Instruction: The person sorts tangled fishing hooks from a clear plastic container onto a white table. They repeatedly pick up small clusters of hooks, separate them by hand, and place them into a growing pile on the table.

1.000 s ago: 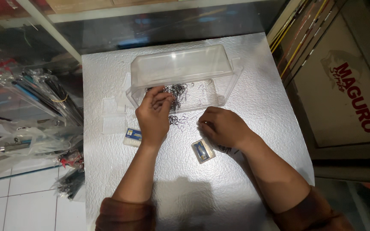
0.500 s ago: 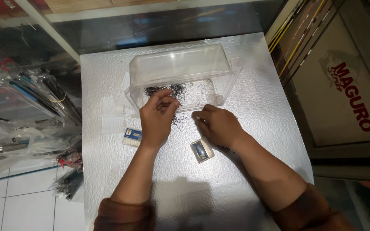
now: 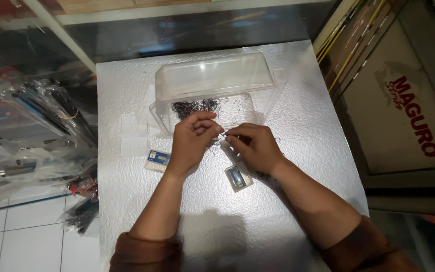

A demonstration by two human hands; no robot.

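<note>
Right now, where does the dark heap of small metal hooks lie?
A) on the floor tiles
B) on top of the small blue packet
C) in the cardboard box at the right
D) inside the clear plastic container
D: the dark heap of hooks sits within the walls of the clear plastic container, just beyond the left hand and right hand, whose fingertips meet in front of it.

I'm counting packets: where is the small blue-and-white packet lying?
In the head view, the small blue-and-white packet lies on the white table, just left of the left hand.
</note>
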